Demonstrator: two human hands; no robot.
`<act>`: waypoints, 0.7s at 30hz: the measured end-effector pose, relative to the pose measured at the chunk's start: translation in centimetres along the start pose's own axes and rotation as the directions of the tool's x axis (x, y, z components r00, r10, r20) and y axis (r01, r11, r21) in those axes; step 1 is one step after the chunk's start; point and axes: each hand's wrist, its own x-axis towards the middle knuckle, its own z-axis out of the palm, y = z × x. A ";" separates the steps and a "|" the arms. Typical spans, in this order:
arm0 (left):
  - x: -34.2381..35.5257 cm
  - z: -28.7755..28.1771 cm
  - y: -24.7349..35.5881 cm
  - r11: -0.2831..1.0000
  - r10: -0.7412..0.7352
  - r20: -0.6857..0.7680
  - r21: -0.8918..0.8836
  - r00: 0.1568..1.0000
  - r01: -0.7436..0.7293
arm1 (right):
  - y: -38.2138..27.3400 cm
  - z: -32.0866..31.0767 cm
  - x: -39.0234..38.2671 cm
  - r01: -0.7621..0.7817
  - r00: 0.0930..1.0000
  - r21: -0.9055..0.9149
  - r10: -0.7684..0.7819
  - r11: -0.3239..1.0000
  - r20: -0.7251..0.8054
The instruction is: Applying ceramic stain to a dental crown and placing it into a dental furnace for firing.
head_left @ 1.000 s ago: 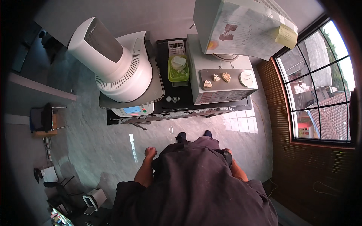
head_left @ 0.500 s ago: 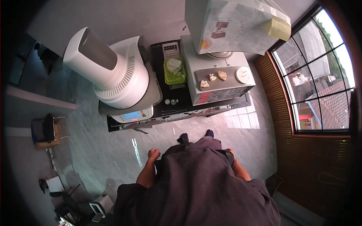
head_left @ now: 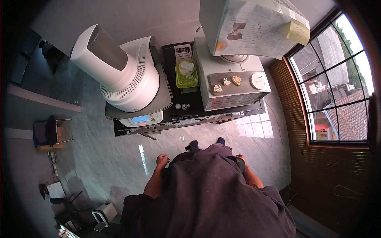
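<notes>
My left hand [head_left: 162, 160] hangs beside my body on the left with its fingers curled in, and nothing shows in it. On the other side, my right hand [head_left: 241, 158] is mostly covered by clothing and a dark band, so its fingers are hidden. Both hands are well apart from the bench [head_left: 186, 120] in front of me. On that bench stand a large white machine [head_left: 127, 85] with a small screen and a grey boxy furnace [head_left: 234, 104]. Several tooth-like dental models [head_left: 226, 81] and a round white disc [head_left: 258, 81] rest on the furnace's tray.
Between the machines sits a green plastic tub [head_left: 185, 84] holding a whitish lump, with a white rack [head_left: 183, 51] behind it. Little round containers [head_left: 178, 106] stand near the bench's front edge. A gridded window [head_left: 333, 79] is at right, a dark chair [head_left: 49, 131] at left.
My view has shifted slightly, so the bench and machines appear a little farther right. Both hands stay almost where they were beside my body.
</notes>
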 end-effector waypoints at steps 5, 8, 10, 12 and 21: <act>-0.4 0.0 -0.1 0.999 0.027 -0.074 0.048 0.997 -0.024 | -0.7 0.0 -0.7 0.024 0.999 0.014 -0.024 1.000 0.033; -1.2 -0.2 0.1 0.992 0.023 -0.083 0.125 0.996 -0.012 | 0.0 0.1 -0.5 0.008 1.000 -0.005 -0.008 1.000 0.010; -1.6 -0.3 0.2 0.986 0.026 -0.092 0.165 0.995 -0.010 | 0.8 0.2 -0.1 0.007 1.000 0.013 -0.007 1.000 0.016; -1.8 -0.4 0.2 0.989 -0.031 -0.009 0.147 0.999 0.032 | 1.6 0.2 0.5 -0.037 0.999 -0.027 0.036 0.999 -0.023; -0.1 0.3 -0.2 1.000 0.024 -0.006 0.017 1.000 -0.024 | 3.1 0.5 1.7 0.001 1.000 0.023 -0.001 1.000 0.004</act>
